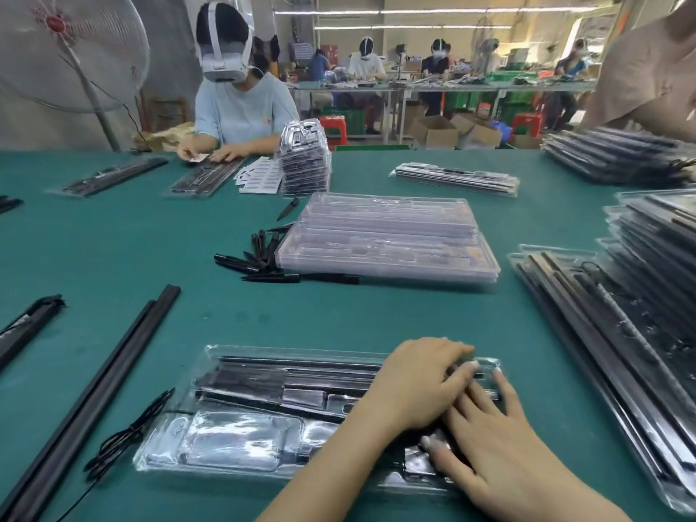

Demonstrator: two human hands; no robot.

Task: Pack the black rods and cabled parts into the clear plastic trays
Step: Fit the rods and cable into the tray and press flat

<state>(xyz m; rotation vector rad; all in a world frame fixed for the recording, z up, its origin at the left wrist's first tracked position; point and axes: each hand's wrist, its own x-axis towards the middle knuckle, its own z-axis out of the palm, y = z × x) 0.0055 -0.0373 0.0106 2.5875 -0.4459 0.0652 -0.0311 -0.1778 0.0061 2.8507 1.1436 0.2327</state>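
A clear plastic tray [180, 446] lies on the green table just in front of me. Black rods [286, 365] sit in its upper channels. Both hands rest palm down on the tray's right end. My left hand [422, 382] reaches across from the lower left, its fingers spread toward the tray's right edge. Just below and to the right, my right hand [489, 442] lies flat with fingers apart. Neither hand holds anything. A black cabled part [128, 435] lies at the tray's left end, its cable trailing onto the table.
Long black rods [101, 382] lie diagonally at the left. A stack of empty clear trays [388, 239] sits mid-table with small black pointed pieces [260, 254] beside it. Packed trays [602, 352] pile up at the right. A person [241, 107] works opposite.
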